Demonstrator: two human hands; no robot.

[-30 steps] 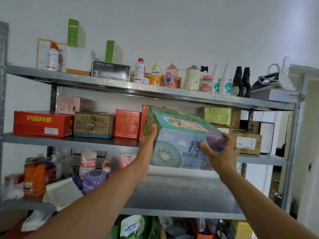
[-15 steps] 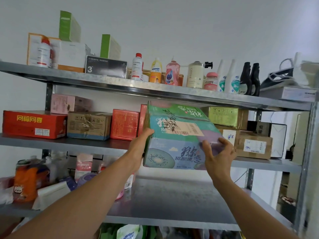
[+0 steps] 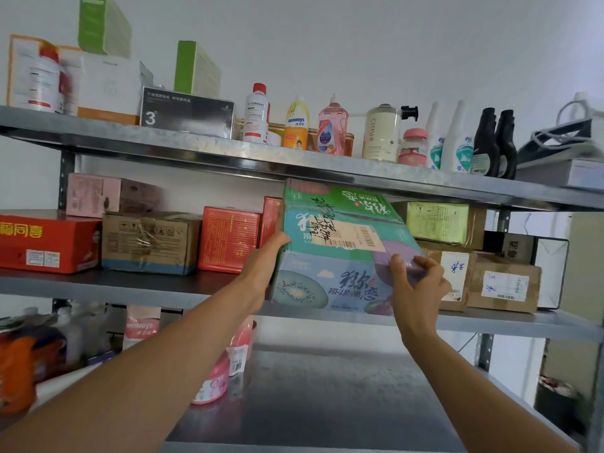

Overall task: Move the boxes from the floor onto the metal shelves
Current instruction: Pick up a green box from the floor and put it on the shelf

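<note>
Green-and-blue cardboard, kiwi slices printed on the front: that's the box (image 3: pixel 340 253), and it sits tilted between the two hands with a shipping label stuck on its upper face. Its back end is tucked in under the top shelf (image 3: pixel 294 158) and its bottom front edge is right at the lip of the middle shelf (image 3: pixel 130 286). Can't tell if its weight is fully down on that shelf.

Left hand (image 3: pixel 264 266) grips the box's left edge, thumb hooked over the top corner and the other fingers hidden round the side. Right hand (image 3: pixel 415 289) has its fingers curled on the lower right corner, pinching the purple bit.

Just left of the left hand a thin red box (image 3: pixel 269 220) stands touching the kiwi one, then a squarer red box (image 3: pixel 228 241), a taped brown carton (image 3: pixel 150 243) and a long red box (image 3: pixel 49 245) further out that way. Right of the right hand there's a labelled carton (image 3: pixel 454 273) just beside the box, with a yellow-green box (image 3: pixel 438 220) stacked on it.

Above both hands, the top shelf carries a row of bottles (image 3: pixel 296 124) and a black box (image 3: pixel 188 114) with a "3" on it. Below the forearms is the lower shelf (image 3: pixel 327 393), with pink pouches (image 3: pixel 212 380) under the left arm.
</note>
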